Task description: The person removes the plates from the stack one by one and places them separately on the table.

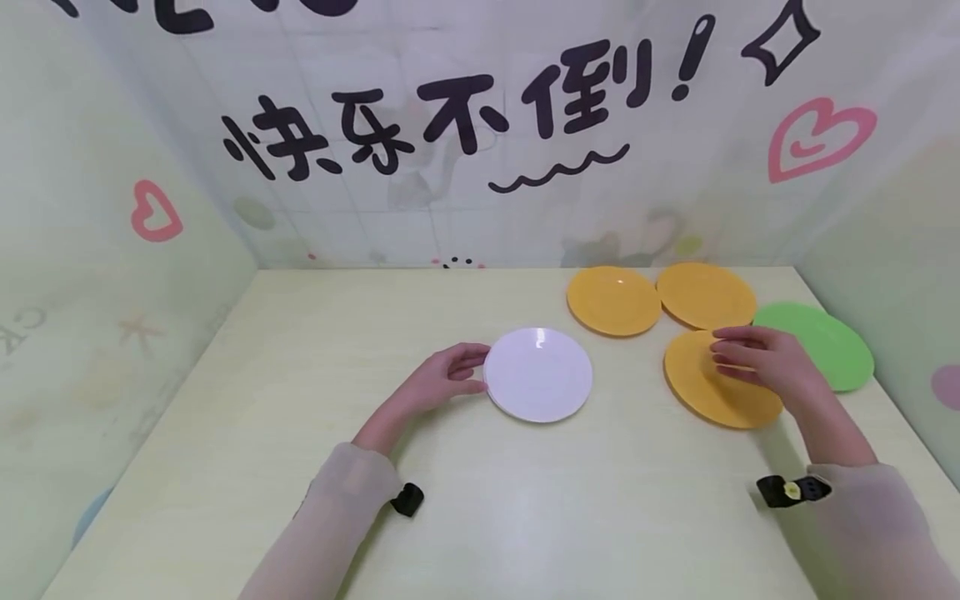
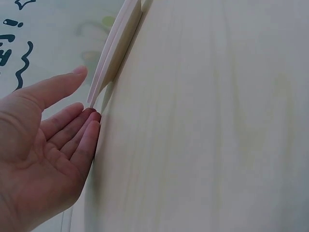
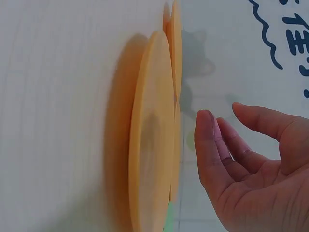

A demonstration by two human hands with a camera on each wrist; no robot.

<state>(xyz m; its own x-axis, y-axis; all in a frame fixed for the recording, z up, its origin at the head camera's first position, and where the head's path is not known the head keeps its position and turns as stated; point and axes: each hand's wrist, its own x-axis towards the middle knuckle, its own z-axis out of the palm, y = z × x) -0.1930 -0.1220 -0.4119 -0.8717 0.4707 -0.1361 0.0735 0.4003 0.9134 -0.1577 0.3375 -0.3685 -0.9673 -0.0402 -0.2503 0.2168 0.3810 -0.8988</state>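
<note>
White plates [image 1: 538, 375], stacked rim on rim, sit near the middle of the table. At their left edge is my left hand [image 1: 452, 375]. The left wrist view shows its fingertips [image 2: 95, 115] right at the rim of the white plates [image 2: 108, 58], with the thumb raised apart from them. My right hand [image 1: 765, 360] hovers over the nearest orange plate [image 1: 705, 392], fingers loosely bent and nothing between them. In the right wrist view, a gap separates the right hand [image 3: 251, 164] from that orange plate [image 3: 153, 140].
Two more orange plates, one on the left [image 1: 613, 302] and one on the right [image 1: 707, 296], lie along the back edge. A green plate [image 1: 825, 346] is at the far right, partly behind the right hand. Printed curtains [image 1: 480, 225] enclose the pale table [image 1: 525, 517] at back and sides.
</note>
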